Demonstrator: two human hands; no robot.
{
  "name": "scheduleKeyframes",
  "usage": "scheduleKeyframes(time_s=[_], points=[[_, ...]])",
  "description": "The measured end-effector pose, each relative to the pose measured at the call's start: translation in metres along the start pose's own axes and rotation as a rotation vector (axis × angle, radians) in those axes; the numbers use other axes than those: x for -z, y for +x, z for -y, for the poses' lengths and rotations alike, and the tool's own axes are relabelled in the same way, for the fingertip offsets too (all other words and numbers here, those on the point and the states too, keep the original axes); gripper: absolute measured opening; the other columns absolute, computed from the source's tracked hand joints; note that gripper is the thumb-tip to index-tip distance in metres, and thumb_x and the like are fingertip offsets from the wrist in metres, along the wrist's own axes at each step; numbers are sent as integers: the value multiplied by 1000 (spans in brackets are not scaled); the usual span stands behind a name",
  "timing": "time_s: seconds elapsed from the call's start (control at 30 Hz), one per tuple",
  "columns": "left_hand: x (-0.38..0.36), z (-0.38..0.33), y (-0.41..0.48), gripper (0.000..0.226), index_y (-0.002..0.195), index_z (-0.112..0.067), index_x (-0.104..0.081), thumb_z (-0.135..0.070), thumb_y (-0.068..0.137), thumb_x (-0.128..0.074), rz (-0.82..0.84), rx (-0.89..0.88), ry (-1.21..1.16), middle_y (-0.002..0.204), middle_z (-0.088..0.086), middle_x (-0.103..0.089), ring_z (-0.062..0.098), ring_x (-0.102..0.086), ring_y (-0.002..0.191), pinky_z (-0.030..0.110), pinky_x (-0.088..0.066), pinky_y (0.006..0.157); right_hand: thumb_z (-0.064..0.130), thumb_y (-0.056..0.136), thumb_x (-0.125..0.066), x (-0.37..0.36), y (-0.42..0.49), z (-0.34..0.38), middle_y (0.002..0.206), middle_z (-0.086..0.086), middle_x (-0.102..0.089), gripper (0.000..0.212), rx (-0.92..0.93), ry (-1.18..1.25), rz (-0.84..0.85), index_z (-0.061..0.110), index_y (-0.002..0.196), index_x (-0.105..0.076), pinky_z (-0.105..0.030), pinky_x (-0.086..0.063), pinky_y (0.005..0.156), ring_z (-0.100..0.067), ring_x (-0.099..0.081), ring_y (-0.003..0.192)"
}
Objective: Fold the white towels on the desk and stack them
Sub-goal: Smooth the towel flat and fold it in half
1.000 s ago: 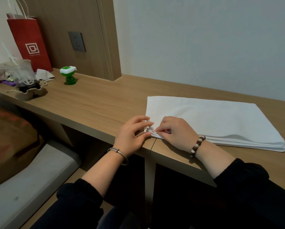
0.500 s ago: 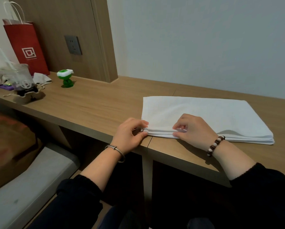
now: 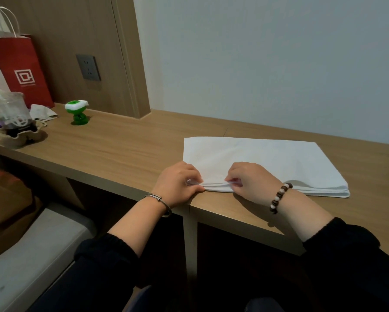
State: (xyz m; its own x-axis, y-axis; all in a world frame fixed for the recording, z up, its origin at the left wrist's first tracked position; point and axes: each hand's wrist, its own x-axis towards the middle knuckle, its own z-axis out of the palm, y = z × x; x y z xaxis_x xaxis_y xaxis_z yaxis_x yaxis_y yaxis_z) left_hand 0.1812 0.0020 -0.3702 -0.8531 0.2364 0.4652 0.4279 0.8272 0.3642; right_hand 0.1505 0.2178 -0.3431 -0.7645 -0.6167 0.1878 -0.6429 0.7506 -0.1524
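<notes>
A flat pile of white towels (image 3: pixel 263 161) lies on the wooden desk (image 3: pixel 121 149), layered edges facing me. My left hand (image 3: pixel 177 184) sits at the pile's near left corner, fingers and thumb curled round the corner layers. My right hand (image 3: pixel 248 181) is a short way to the right along the near edge, fingertips pinching the top layers. Both wrists rest near the desk's front edge.
At the far left stand a red paper bag (image 3: pixel 20 70), a plastic cup in a cardboard holder (image 3: pixel 13 122), a crumpled cloth (image 3: pixel 42 112) and a small green toy (image 3: pixel 77 113). A wall socket (image 3: pixel 88 67) is behind. A cushioned seat (image 3: pixel 31 251) is below left.
My right hand moved right along the towel edge from the left corner, then stayed pinching there. My left hand closed further on the corner. The view shifted slightly.
</notes>
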Motion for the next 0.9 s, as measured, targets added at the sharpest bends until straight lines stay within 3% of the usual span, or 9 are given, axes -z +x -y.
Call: scheduleKeyframes(time_s=[0.17,0.27,0.47,0.7,0.8,0.9], points=[[-4,1,-1,16,82,-15,-74,-29,74,-79,-16,52,-16,96,-6,-70,12,-59,94,34,-47,80,19,91,-54,2,4,3,99,3,-62,16,-85,-12,-33,16,98,-68,-24,-47,78,-11,-53,88],[-5,2,-1,16,81,-16,-73,-30,74,-78,-19,60,-7,95,-6,-70,12,-59,93,36,-48,79,19,89,-56,3,1,4,92,5,-61,12,-77,-5,-108,16,91,-67,-21,-42,72,-9,-48,82],[-4,1,-2,16,80,-14,-69,-27,75,-78,-30,41,1,92,-5,-69,13,-59,90,34,-48,75,18,92,-56,-10,-12,4,94,2,-61,11,-16,13,-88,15,90,-66,-18,-39,73,-9,-48,85],[10,-4,3,12,66,-4,-66,-6,74,-74,75,-176,135,76,8,-64,28,-57,78,37,-45,59,19,98,-47,-15,-20,3,98,0,-60,21,100,-154,-123,15,99,-68,-26,-42,69,-17,-51,92],[15,-6,5,17,67,-7,-64,-15,82,-67,140,-246,261,78,6,-63,26,-54,80,36,-44,56,9,93,-53,-16,-25,2,95,-3,-61,22,147,-215,-112,15,103,-71,-24,-34,64,-20,-52,88],[14,-13,18,31,64,-16,-53,-31,91,-50,222,-163,374,74,-3,-53,15,-45,76,30,-40,59,8,92,-56,-15,-26,0,99,-3,-61,26,143,-155,-105,18,112,-70,-21,-34,66,-19,-53,91]])
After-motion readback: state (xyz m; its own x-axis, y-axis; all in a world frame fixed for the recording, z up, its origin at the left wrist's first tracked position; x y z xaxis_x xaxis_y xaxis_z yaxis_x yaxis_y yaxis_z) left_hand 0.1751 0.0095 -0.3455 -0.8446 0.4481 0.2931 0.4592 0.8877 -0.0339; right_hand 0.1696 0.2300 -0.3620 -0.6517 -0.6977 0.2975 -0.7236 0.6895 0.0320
